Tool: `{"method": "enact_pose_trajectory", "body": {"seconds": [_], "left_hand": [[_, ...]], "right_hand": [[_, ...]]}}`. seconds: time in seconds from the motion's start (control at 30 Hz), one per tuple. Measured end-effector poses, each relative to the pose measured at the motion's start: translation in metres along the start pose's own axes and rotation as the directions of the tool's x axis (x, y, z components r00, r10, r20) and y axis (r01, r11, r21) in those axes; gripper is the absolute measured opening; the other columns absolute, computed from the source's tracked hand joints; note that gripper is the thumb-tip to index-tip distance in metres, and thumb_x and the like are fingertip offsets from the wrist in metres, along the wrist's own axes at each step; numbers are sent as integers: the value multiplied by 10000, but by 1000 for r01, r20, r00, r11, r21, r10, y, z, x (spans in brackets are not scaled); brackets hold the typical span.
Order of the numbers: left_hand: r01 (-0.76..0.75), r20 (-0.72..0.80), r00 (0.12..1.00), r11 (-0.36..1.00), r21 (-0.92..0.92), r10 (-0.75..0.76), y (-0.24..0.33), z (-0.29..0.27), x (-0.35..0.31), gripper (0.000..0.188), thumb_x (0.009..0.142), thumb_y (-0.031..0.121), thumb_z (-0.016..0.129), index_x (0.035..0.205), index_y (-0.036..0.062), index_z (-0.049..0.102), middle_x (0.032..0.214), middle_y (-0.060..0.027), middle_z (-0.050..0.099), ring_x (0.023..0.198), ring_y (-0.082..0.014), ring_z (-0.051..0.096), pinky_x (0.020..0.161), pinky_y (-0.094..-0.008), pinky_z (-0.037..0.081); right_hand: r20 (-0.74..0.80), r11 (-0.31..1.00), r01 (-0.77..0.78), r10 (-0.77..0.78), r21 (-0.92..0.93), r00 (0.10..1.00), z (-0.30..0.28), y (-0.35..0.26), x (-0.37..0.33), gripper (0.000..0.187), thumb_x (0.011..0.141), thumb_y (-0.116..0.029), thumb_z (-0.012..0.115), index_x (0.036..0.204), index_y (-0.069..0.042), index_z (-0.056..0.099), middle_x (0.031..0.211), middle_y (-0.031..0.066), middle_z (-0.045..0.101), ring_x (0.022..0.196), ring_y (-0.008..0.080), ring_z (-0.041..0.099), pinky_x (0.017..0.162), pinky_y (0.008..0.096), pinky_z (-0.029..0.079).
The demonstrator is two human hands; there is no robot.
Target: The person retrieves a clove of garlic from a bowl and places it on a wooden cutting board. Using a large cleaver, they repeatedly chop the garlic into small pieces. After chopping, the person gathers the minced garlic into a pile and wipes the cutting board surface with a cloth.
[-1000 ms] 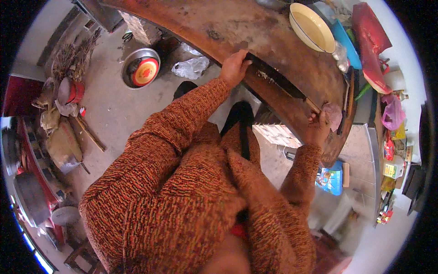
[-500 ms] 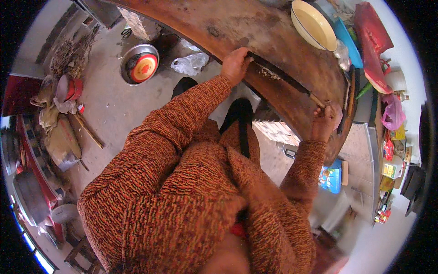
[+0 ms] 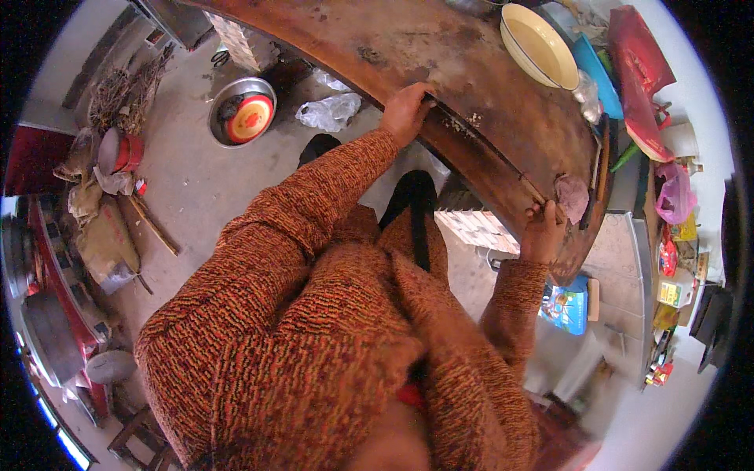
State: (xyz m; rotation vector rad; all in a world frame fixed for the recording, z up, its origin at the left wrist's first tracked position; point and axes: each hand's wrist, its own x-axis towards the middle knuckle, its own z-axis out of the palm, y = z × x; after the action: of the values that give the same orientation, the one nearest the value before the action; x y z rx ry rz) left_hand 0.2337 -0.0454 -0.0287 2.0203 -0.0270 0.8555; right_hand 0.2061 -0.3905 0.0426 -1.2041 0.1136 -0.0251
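Observation:
A long, thin, dark-bladed knife (image 3: 488,147) with a light wooden handle (image 3: 533,190) lies slantwise over the brown wooden tabletop (image 3: 448,59), its blade seen nearly edge-on. My left hand (image 3: 405,115) is closed around the far-left end of the blade, beside the table's edge. At the other end, my right hand (image 3: 543,233) grips the handle with bent fingers. Pale crumbs (image 3: 461,125) lie scattered along the blade. Just beyond my right hand rests a crumpled pinkish piece (image 3: 572,198), whose material I cannot make out.
A cream enamel basin (image 3: 539,45) and a blue container (image 3: 598,78) stand at the far right of the table. On the floor at left are a metal basin (image 3: 224,129) holding a red-and-white dish and a clear plastic bag (image 3: 328,112). A blue packet (image 3: 565,306) sits below the table.
The blade has turned from showing its broad side to nearly edge-on. My right hand has shifted slightly left and nearer me with the handle, uncovering the pinkish piece. My left hand stays nearly in place.

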Motion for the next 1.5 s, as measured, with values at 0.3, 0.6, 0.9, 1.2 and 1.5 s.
{"method": "enact_pose_trajectory", "body": {"seconds": [0.3,0.6,0.9,1.2,1.5], "left_hand": [[37,-31,999,999,26,-36,6,-2,0,221,809,57,602,1011,132,554,924,-140,635,866,-364,606,722,-423,484],[48,8,999,999,-13,-48,6,-5,-2,230,783,26,603,997,82,535,964,-130,603,936,-347,569,781,-411,466],[18,-19,1000,986,-166,-22,9,-7,-5,315,763,-71,554,1029,97,553,1025,-128,605,993,-319,579,842,-384,466],[-140,-21,990,983,-121,138,20,-18,9,466,652,-130,567,1039,128,529,1191,-52,596,1216,-267,479,1023,-421,341],[-176,-65,982,982,61,180,36,-29,22,449,666,-79,600,1045,159,558,1178,-28,592,1216,-239,476,1031,-458,305]], "right_hand": [[2,997,9,-9,-83,1000,21,-19,17,356,849,-116,643,1119,-50,420,851,92,583,690,193,579,544,297,483],[17,998,-41,42,-50,999,11,-17,-4,302,846,-85,633,1080,-106,443,923,97,581,705,203,586,539,299,492],[25,886,-61,81,-460,996,0,-21,-34,422,731,-97,727,1101,-20,541,934,106,623,737,196,613,578,295,519],[240,428,123,229,-895,943,-1,-35,-48,435,621,-112,766,1005,22,612,870,75,646,783,173,589,724,276,476],[375,251,335,131,-908,918,40,-37,-61,358,622,-154,701,948,-27,624,763,71,603,709,177,554,665,306,458]]}}
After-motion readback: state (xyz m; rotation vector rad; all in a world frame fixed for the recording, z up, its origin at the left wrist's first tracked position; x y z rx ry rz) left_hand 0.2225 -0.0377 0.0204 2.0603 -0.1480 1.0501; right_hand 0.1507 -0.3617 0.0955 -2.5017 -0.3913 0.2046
